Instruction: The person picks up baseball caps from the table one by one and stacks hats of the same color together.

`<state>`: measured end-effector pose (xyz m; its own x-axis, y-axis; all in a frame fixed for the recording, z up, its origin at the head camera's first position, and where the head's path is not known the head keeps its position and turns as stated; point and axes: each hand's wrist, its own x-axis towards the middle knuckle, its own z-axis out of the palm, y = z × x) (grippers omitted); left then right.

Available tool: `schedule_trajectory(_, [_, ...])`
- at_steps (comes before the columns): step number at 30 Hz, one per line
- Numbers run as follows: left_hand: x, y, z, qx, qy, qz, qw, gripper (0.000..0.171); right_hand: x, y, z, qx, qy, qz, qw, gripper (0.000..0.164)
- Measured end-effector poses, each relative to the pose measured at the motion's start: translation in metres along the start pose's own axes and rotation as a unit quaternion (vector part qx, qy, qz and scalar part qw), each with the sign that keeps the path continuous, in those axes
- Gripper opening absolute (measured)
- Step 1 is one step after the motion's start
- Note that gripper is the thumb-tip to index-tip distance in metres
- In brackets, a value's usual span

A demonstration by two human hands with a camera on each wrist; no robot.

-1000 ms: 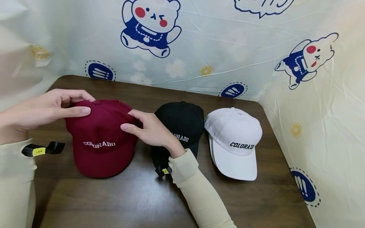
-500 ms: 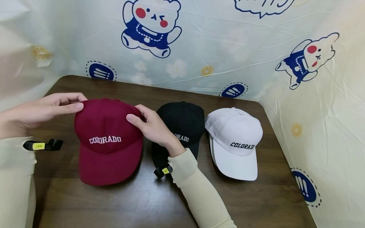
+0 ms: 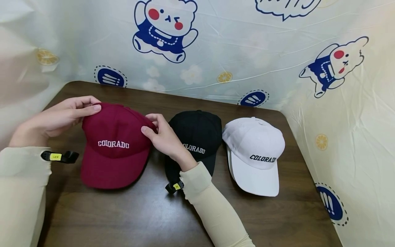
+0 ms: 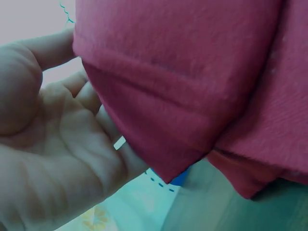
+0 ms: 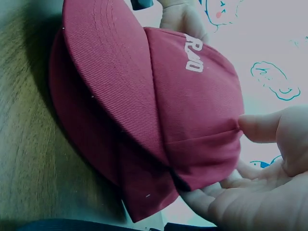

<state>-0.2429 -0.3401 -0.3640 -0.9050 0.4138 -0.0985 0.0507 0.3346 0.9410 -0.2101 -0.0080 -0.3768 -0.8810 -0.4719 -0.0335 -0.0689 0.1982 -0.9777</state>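
Observation:
A maroon cap (image 3: 112,169) with white COLORADO lettering is held at the table's left, its brim toward the person. My left hand (image 3: 66,115) pinches the left side of its crown between thumb and fingers. On the crown's other side, my right hand (image 3: 165,139) grips the fabric, thumb in front and fingers behind. The right wrist view shows a second maroon cap (image 5: 72,110) directly under the held one, its brim against the table. Close behind my right wrist sits a black cap (image 3: 199,127), partly hidden by that arm.
A white cap (image 3: 254,144) with black lettering sits right of the black one, and another white brim edge shows below it. The brown wooden table (image 3: 129,219) ends at a printed curtain (image 3: 222,41) along its back and sides.
The maroon cap first shifted right and toward the person, then moved slightly back and away. Both hands went with it. The black and white caps have stayed put.

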Motion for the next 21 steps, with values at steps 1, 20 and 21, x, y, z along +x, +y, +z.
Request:
schedule_trajectory(1, [0.0012, -0.0022, 0.0001, 0.000, 0.004, -0.004, 1.0000, 0.022, 0.0001, 0.0005, 0.0000, -0.003, 0.000, 0.002, 1.000, 0.047])
schedule_trajectory(20, [0.0038, -0.0115, 0.0085, 0.050, 0.036, -0.083, 0.9946, 0.012, -0.0007, 0.0069, 0.0029, -0.107, -0.021, 0.026, 0.994, 0.061])
schedule_trajectory(21, [0.0044, -0.0117, 0.0089, 0.056, 0.040, -0.086, 0.9939, 0.011, -0.0010, 0.0067, 0.0029, -0.111, -0.022, 0.027, 0.993, 0.061])
